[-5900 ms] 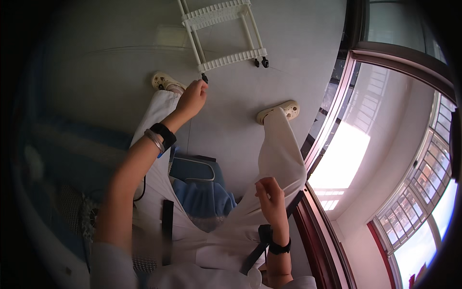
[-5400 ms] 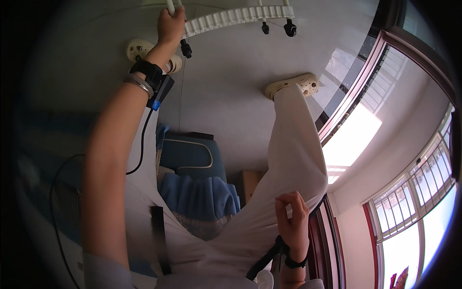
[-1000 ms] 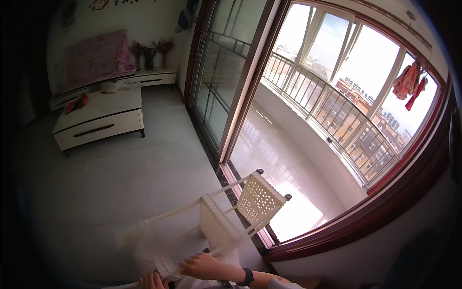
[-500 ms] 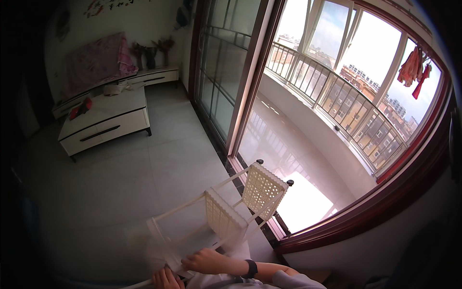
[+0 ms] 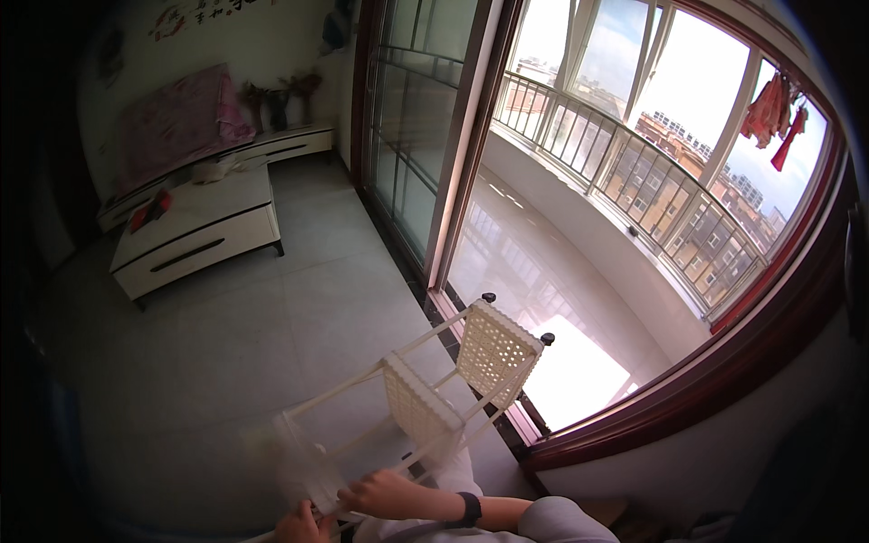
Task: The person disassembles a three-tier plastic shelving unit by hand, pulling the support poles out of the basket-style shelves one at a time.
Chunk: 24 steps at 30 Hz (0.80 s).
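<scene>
A white tiered rack with lattice shelves [image 5: 422, 404] lies on its side across my lap, its black caster wheels pointing away toward the glass door. My left hand [image 5: 304, 524] is closed on the rack's near end at the lower edge of the view. Just to its right, my right hand [image 5: 382, 493], with a dark band on the wrist, is bent over the same end. Its fingers are curled together, and whatever they pinch is too small or hidden to make out. The nearest shelf looks hazy and blurred.
A low white coffee table [image 5: 204, 222] with a red item on top stands at the far left, before a long white cabinet [image 5: 294, 145] with vases. A sliding glass door [image 5: 412, 136] is at the rack's far end. Beyond it lie a sunlit balcony floor [image 5: 516, 235] and railing.
My left hand has shifted slightly left and turned at the rack's near end. My right hand has moved only slightly. The rack stays in nearly the same place.
</scene>
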Each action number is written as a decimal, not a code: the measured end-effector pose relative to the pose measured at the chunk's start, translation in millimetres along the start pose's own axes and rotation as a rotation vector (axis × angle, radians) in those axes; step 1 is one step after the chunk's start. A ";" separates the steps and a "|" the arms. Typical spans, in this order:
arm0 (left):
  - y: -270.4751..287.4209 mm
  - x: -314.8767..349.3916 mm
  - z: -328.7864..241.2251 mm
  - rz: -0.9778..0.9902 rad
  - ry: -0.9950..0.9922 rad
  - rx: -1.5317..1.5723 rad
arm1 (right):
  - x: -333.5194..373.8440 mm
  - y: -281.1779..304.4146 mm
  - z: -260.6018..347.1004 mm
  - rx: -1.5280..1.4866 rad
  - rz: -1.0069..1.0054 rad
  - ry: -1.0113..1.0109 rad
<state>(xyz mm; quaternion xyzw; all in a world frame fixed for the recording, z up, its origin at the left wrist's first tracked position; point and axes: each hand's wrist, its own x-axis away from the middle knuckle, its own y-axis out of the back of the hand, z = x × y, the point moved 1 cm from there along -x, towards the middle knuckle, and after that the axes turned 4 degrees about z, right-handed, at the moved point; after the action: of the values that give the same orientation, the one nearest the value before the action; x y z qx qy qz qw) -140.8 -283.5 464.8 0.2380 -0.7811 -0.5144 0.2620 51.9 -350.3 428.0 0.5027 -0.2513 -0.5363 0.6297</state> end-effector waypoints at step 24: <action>17.8 -10.9 -3.6 0.131 -0.035 -0.068 | 3.7 -7.3 -1.1 0.054 -0.058 0.037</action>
<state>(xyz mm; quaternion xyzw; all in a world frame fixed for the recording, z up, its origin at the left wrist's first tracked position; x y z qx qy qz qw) -132.2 -272.6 480.7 0.1685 -0.7816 -0.5263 0.2893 50.8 -352.8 420.2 0.5364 -0.2392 -0.5377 0.6049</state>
